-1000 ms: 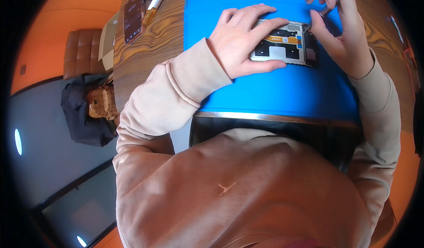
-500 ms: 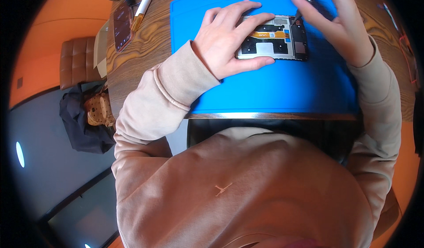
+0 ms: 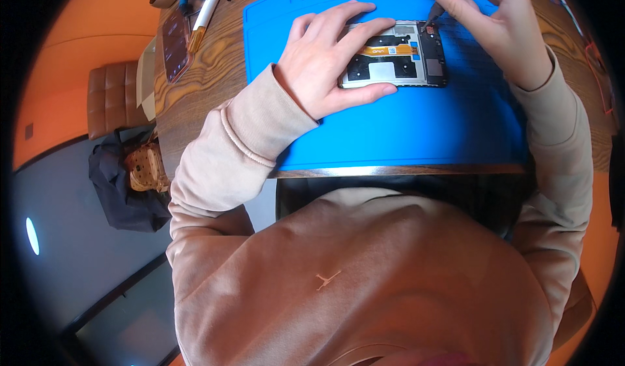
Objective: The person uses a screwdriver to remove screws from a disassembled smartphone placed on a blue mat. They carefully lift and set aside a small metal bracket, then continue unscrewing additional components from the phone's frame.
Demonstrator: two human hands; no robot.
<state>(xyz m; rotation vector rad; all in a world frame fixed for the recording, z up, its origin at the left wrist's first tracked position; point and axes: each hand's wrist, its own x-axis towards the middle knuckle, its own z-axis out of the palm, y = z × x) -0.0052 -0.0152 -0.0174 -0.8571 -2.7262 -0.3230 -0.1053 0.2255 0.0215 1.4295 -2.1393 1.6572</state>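
Observation:
An opened phone [image 3: 383, 70] lies on a blue mat [image 3: 390, 131], its inside facing up. An orange ribbon cable [image 3: 377, 51] crosses its pale metal frame and black patches, and a dark section runs along its right end. My left hand [image 3: 319, 63] grips the phone from the left, thumb at its near edge and a finger along the far edge. Above its far right corner, my right hand [image 3: 491, 11] pinches a dark slim pointed tool [image 3: 437, 12], held at a slant. The tool's tip meets the dark end section; its upper part is partly hidden by my fingers.
On the wooden table [image 3: 215, 53] left of the mat lie another phone [image 3: 176, 47], a white marker-like stick [image 3: 208, 11] and some dark items. Glasses-like red frames [image 3: 600, 73] lie far right. A brown padded seat [image 3: 117, 96] and a bag [image 3: 146, 167] stand at left.
The view has shifted slightly, so the mat and phone sit a little further left. The tool's tip remains at the phone's far right corner; my left hand keeps its grip.

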